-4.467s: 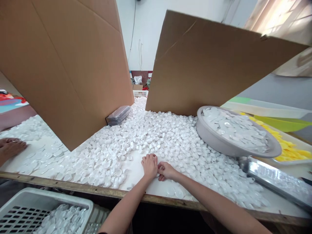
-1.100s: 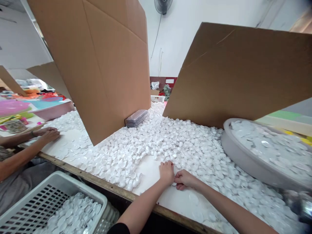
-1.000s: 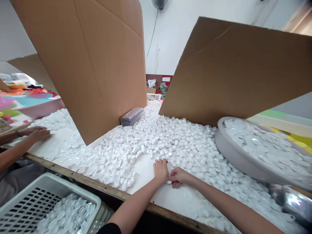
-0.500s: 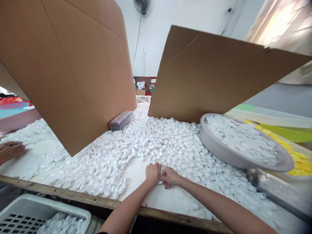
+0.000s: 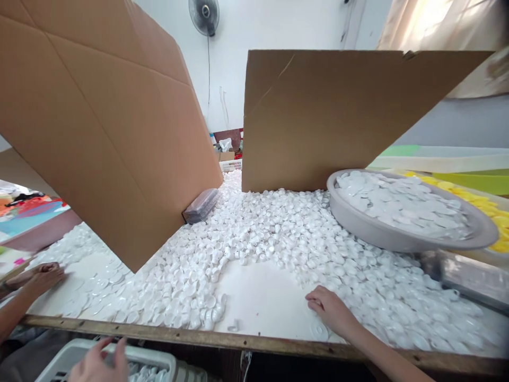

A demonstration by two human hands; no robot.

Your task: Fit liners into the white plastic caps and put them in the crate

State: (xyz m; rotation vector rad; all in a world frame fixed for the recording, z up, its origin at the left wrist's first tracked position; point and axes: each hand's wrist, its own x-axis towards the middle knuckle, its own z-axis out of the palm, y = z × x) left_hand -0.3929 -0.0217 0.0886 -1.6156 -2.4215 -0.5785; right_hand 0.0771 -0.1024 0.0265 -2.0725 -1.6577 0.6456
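Observation:
A thick heap of white plastic caps (image 5: 278, 228) covers the table. My right hand (image 5: 332, 312) lies palm down at the heap's near edge, beside a bare white patch of table (image 5: 258, 297). Its fingers are curled together over flat white discs, and what they hold is hidden. My left hand (image 5: 99, 363) is low at the bottom left, blurred, fingers apart, above the white slotted basket (image 5: 159, 362) that holds white caps. One loose cap (image 5: 234, 324) lies near the wooden table edge (image 5: 159, 335).
A grey basin (image 5: 382, 241) full of white discs sits tilted at the right, yellow caps (image 5: 497, 223) behind it. Two big cardboard sheets (image 5: 99, 138) (image 5: 318, 122) stand at the back. A clear box (image 5: 201, 206) lies between them. Another person's hand (image 5: 40, 276) rests at the left.
My hands were pinched together at the bare patch. Now the left has dropped to the basket below the table, and the right has slid right to the heap's edge.

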